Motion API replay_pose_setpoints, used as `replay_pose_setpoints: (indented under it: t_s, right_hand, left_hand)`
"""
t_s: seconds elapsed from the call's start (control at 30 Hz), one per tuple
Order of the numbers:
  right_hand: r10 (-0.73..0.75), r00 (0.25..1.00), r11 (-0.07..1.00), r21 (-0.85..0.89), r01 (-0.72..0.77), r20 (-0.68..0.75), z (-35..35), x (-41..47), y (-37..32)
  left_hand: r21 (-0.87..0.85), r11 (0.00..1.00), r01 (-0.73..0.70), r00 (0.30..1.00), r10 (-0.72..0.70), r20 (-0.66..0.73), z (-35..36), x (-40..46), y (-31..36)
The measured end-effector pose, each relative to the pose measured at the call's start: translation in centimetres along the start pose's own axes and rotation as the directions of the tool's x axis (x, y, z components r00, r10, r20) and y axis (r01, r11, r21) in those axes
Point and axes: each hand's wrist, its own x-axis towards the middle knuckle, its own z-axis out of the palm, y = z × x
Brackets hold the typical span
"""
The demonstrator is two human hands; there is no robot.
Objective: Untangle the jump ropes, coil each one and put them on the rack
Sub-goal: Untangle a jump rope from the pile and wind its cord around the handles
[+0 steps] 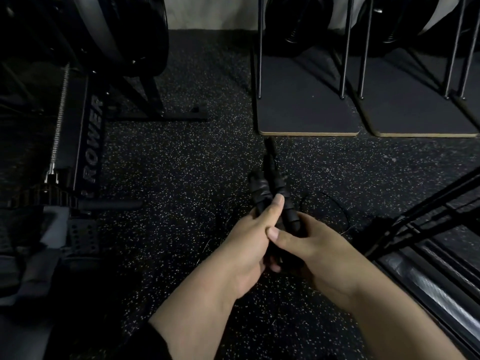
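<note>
Both hands meet low in the middle of the view, over the speckled black floor. My left hand (249, 237) grips a bundle of black jump rope handles (270, 188), its thumb laid up along them. My right hand (309, 245) holds the same bundle from the right, thumb pressed against the left hand. The handles point away from me, fanned out. Thin black rope cord (335, 203) loops loosely on the floor behind and to the right of the hands; most of it is hard to make out against the dark floor.
A rowing machine (88, 141) lies along the left. Dark boards with thin metal legs (306, 110) stand at the back right, weight plates behind them. A black metal frame (420, 219) and rail run along the right edge.
</note>
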Motion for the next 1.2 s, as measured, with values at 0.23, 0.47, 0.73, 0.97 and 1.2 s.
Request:
replay_pose_setpoints:
  t_s: [0.23, 0.47, 0.73, 0.97, 1.2]
  right_hand:
    - [0.001, 0.999, 0.994, -0.106, 0.003, 0.035, -1.3, 0.4, -0.3]
    - [-0.022, 0.982, 0.866, -0.494, -0.076, -0.189, -1.0, 0.1, -0.5]
    - [-0.064, 0.995, 0.978, -0.201, 0.048, -0.074, -5.1, -1.0, -1.7]
    - [-0.076, 0.961, 0.990, 0.138, 0.040, 0.265, -7.6, -2.5, -2.8]
    - [-0.111, 0.994, 0.951, 0.289, 0.107, -0.003, -7.5, -1.8, -2.1]
  left_hand:
    - [-0.244, 0.970, 0.001, 1.000, -0.005, -0.016, 0.5, 0.5, 1.1]
    - [-0.151, 0.988, -0.015, 0.986, -0.011, -0.167, 2.7, 1.5, 0.9]
    - [0.301, 0.916, -0.266, 0.836, 0.375, -0.401, 1.1, 2.7, 2.1]
    - [0.512, 0.714, -0.476, 0.846, 0.530, 0.047, 0.4, 4.2, 2.0]
    - [0.696, 0.648, -0.310, 0.896, 0.443, -0.014, 2.3, 4.0, 1.2]
